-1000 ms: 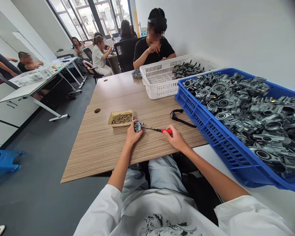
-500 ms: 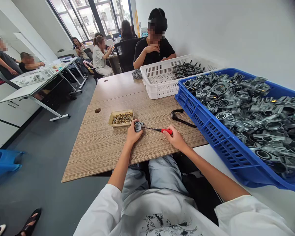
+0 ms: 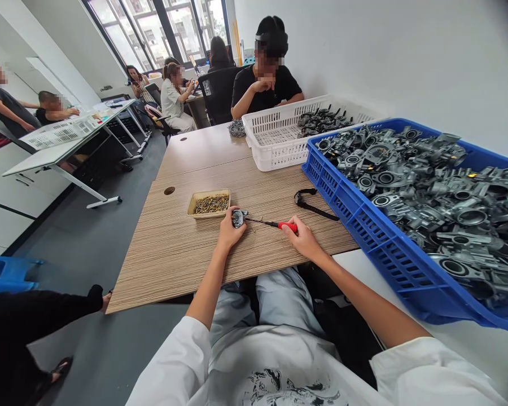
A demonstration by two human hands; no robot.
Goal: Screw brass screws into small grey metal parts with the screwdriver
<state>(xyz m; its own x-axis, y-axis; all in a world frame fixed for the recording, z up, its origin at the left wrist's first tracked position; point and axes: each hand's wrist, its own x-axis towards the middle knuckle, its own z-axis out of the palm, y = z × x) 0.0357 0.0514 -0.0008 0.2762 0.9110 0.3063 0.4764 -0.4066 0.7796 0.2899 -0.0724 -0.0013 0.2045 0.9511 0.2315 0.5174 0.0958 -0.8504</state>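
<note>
My left hand [image 3: 229,231] is closed around a grey cast metal part [image 3: 239,218] just above the table. A screwdriver [image 3: 287,226] with a red handle and a dark shaft is gripped in my right hand [image 3: 301,239]. Its shaft points left and its tip reaches the side of the metal part; the exact contact is too small to make out. Beyond my left hand stands a small tan tray [image 3: 190,211] full of brass-coloured screws [image 3: 211,203]. A few loose screws [image 3: 254,228] lie on the table near the shaft.
A blue crate [image 3: 355,225] heaped with metal parts stands at the right. Behind it is a white basket [image 3: 275,155] with more parts. A black-strapped watch [image 3: 315,204] lies on the wooden table [image 3: 165,259]. A co-worker [image 3: 265,79] sits opposite; a dark-clothed person [image 3: 25,332] is at left.
A person in dark clothes has come in at the lower left, a hand at the table corner. My hands, the metal part and the screwdriver have hardly moved.
</note>
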